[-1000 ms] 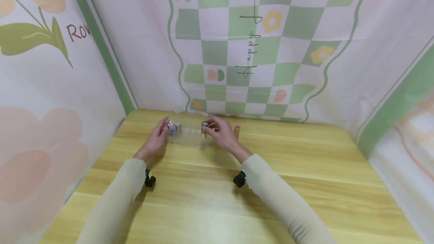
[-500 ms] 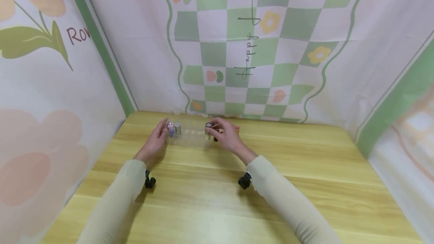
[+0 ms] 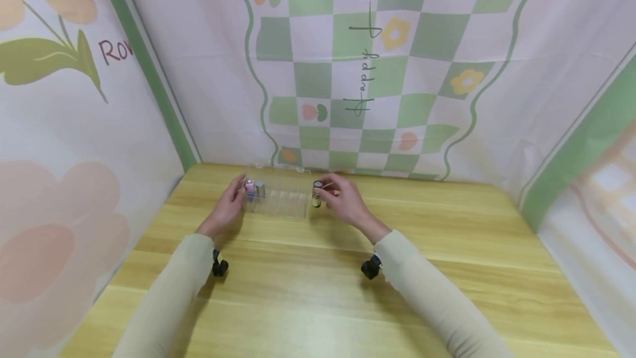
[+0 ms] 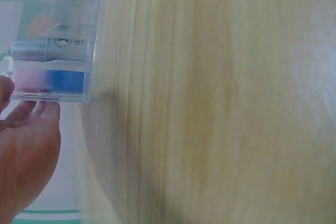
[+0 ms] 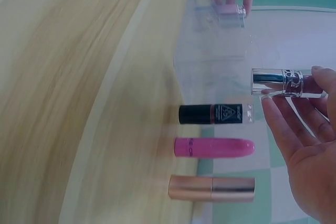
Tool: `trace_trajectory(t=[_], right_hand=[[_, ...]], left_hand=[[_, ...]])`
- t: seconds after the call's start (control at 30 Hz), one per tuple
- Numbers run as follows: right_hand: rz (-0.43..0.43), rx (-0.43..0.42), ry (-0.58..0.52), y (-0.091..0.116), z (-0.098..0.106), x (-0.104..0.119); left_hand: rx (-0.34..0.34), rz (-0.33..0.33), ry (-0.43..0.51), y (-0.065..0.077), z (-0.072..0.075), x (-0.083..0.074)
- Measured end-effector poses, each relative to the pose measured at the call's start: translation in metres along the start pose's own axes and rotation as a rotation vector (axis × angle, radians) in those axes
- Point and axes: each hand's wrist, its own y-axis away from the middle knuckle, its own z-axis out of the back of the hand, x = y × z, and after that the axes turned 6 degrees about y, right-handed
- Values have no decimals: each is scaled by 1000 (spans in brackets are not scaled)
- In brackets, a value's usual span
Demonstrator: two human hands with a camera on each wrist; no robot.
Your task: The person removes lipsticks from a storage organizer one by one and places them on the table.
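My left hand (image 3: 229, 203) grips the left end of a clear plastic lipstick organizer (image 3: 284, 208), thumb and fingers on either side of its end wall. Inside, at that end, stand a pink-and-blue lipstick (image 4: 50, 81) and a silver lipstick (image 4: 50, 50). Just off the organizer's right end, my right hand (image 3: 344, 199) pinches a shiny silver-capped lipstick (image 5: 277, 82) between thumb and fingers. Beside it, in the right wrist view, stand a black lipstick (image 5: 211, 114), a bright pink lipstick (image 5: 212, 147) and a rose-gold lipstick (image 5: 211, 188); the right hand mostly hides these in the head view.
The organizer stands near the back edge of a wooden table (image 3: 318, 291). Right behind that edge hangs a checkered, patterned cloth (image 3: 348, 82). Another printed cloth (image 3: 64, 126) hangs along the left side.
My right hand has moved to the right with the lipstick, from over the organizer's right end to just outside it. It now covers the orange-toned lipstick seen earlier. The left hand stays put.
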Motion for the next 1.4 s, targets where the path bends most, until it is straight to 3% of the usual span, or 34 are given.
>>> trace_trajectory(t=[0.63,1.4], right_hand=[[-34,-45,151,16,42,-21],[-46,-95,155,29,70,-47]], left_hand=[[-5,-10,-21,-1,0,0],[7,12,11,1,0,-2]])
